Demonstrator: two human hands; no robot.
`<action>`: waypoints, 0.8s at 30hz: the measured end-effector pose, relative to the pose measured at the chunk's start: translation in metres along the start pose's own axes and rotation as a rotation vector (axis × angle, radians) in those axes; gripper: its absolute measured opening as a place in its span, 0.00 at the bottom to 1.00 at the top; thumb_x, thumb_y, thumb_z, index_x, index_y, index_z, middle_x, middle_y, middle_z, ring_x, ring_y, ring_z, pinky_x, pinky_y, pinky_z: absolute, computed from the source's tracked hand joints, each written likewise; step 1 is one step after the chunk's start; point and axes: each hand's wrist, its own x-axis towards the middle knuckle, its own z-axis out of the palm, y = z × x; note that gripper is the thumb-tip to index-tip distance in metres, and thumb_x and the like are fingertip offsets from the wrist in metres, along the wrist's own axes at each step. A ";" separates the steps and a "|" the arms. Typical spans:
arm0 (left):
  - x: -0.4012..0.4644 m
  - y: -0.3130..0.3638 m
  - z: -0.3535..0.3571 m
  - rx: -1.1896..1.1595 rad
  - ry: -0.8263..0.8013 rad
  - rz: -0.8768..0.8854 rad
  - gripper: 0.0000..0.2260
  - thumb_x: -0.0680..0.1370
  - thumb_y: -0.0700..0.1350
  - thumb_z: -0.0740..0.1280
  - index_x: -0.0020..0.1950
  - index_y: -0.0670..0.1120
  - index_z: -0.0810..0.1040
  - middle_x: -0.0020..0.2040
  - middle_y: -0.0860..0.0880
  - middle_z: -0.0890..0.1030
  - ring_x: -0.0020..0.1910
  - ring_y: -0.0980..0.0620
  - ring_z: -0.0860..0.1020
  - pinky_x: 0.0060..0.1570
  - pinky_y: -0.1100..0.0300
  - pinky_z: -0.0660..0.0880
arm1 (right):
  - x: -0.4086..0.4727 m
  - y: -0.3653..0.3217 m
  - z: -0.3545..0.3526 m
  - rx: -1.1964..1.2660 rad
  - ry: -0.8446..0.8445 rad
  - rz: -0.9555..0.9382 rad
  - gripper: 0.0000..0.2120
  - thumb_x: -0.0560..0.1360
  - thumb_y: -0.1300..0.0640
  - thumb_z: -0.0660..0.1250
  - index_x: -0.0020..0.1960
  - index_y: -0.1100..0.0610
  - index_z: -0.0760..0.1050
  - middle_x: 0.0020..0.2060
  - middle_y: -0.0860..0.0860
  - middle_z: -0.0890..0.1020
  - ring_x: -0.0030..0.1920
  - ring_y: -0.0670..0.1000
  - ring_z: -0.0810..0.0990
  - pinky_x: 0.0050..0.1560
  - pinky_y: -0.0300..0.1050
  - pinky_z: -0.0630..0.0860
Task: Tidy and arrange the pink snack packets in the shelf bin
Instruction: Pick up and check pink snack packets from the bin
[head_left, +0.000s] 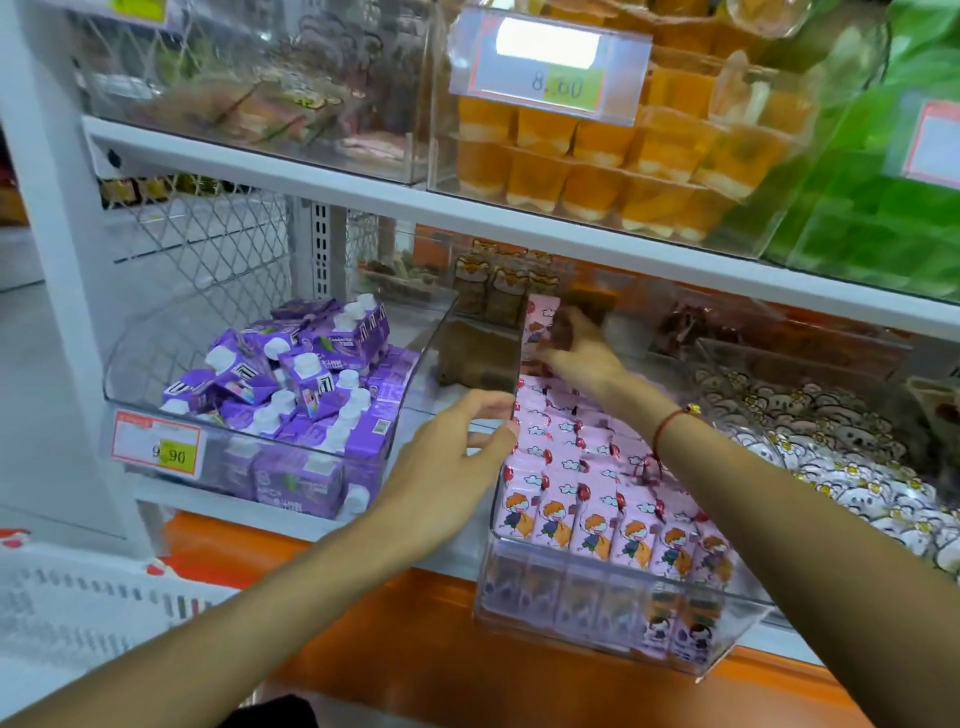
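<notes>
While right hand (576, 353) pinches glossy pink packet (537, 325) | left hand (457, 447) relaxed on clear bin (613, 618)

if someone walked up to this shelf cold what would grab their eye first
Probably the clear plastic bin at centre, packed with rows of pink cartoon-printed snack packets, with both bare hands working in it: the right hand holds one pink packet upright at the back, while the left hand touches the bin's left wall. Next, the heap of purple spouted drink cartons to the left, and the stacked orange jelly cups on the shelf above.
</notes>
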 end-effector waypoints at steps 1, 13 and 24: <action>0.000 0.000 0.000 -0.002 0.004 0.000 0.08 0.80 0.48 0.63 0.55 0.62 0.72 0.54 0.64 0.77 0.55 0.58 0.77 0.62 0.50 0.73 | 0.002 0.002 0.000 -0.014 0.036 -0.041 0.23 0.76 0.61 0.67 0.67 0.52 0.62 0.48 0.46 0.73 0.42 0.41 0.73 0.32 0.28 0.71; 0.001 0.002 0.001 -0.033 0.004 0.011 0.08 0.80 0.46 0.63 0.56 0.59 0.74 0.55 0.62 0.77 0.56 0.55 0.78 0.62 0.47 0.73 | 0.000 0.022 0.001 -0.611 -0.217 -0.037 0.15 0.82 0.52 0.54 0.58 0.55 0.77 0.38 0.51 0.78 0.41 0.54 0.76 0.44 0.45 0.72; 0.062 0.022 -0.007 0.350 0.131 0.161 0.10 0.79 0.43 0.64 0.59 0.51 0.78 0.55 0.55 0.80 0.53 0.57 0.78 0.49 0.65 0.70 | -0.092 0.014 -0.028 -0.723 -0.170 -0.245 0.21 0.82 0.49 0.53 0.73 0.53 0.66 0.73 0.54 0.66 0.71 0.56 0.65 0.69 0.51 0.65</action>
